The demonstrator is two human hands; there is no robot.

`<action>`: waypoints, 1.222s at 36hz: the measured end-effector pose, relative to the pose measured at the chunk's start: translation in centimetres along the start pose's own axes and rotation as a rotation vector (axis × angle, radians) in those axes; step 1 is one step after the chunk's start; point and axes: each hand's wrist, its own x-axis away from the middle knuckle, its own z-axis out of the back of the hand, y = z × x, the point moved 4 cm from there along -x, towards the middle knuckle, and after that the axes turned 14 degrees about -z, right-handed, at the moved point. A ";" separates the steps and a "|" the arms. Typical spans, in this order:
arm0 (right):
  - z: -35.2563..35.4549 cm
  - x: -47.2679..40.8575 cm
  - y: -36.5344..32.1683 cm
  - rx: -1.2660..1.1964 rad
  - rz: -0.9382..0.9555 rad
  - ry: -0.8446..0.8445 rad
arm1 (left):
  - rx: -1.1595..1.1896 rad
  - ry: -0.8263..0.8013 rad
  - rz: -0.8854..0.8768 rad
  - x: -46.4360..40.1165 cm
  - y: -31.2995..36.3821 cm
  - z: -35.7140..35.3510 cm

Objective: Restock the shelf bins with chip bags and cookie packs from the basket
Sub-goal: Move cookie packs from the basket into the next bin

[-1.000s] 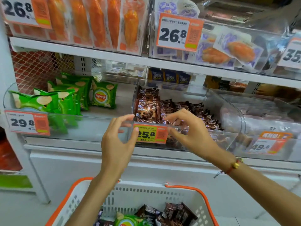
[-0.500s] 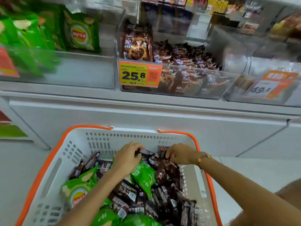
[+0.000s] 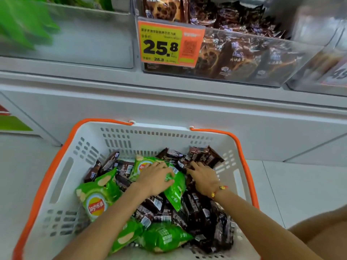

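A white basket point(image 3: 62, 177) with an orange rim sits low in front of me, piled with green chip bags point(image 3: 96, 199) and several dark brown cookie packs point(image 3: 199, 209). My left hand point(image 3: 156, 179) lies on a green chip bag point(image 3: 174, 188) in the middle of the pile, fingers curled over its top. My right hand point(image 3: 203, 177) reaches into the cookie packs at the basket's far right, fingertips buried among them. Above, the clear cookie bin point(image 3: 244, 59) with a 25.8 price tag point(image 3: 169, 44) holds cookie packs. The chip bin point(image 3: 84, 40) is to its left.
A white shelf ledge point(image 3: 169, 85) and cabinet front run between the bins and the basket. Another clear bin point(image 3: 323, 68) stands at the right. Pale floor tiles point(image 3: 293, 188) lie to the right of the basket. My bare knee point(image 3: 323, 228) shows at the lower right.
Both hands dropped from the cookie bin's front down into the basket. The view tilted down and closer. The left hand shifted from cookie packs onto a green chip bag.
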 end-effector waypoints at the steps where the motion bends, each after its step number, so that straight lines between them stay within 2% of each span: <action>1: 0.3 -0.1 0.1 0.024 0.020 0.020 | -0.003 0.002 0.001 0.0 0.1 0.0; 5: 2.0 -0.4 0.8 0.100 0.097 0.008 | -0.006 -0.006 0.017 -0.1 0.0 0.6; 8: 4.0 -0.6 1.4 -0.005 0.067 -0.090 | 0.022 -0.025 0.026 -0.2 -0.3 1.9; 11: 5.9 -0.8 1.6 -0.124 0.039 -0.204 | 0.277 -0.008 0.016 0.0 -0.2 4.5; 14: 9.4 -0.6 1.5 -0.180 0.081 -0.225 | 0.571 -0.028 0.016 0.5 0.5 7.7; 20: 18.0 1.2 1.5 -0.404 0.153 -0.291 | 0.733 0.129 -0.040 2.3 1.4 13.7; 28: 26.2 4.3 3.2 -0.742 0.190 -0.207 | 0.863 0.335 -0.192 4.3 3.2 18.1; 32: 27.6 5.4 4.5 -1.084 0.181 -0.124 | 0.998 0.526 -0.229 4.8 4.0 19.8; 35: 28.3 5.6 5.2 -1.286 0.182 0.019 | 1.086 0.647 -0.220 4.8 4.5 20.2; 39: 29.1 5.8 5.6 -1.301 0.146 0.253 | 1.103 0.679 -0.192 4.3 5.2 20.0; 42: 29.4 6.1 5.5 -1.256 0.144 0.198 | 1.133 0.703 -0.185 4.2 5.8 19.6; 44: 29.4 6.1 5.2 -1.208 0.156 0.146 | 1.158 0.773 -0.183 4.4 6.0 19.7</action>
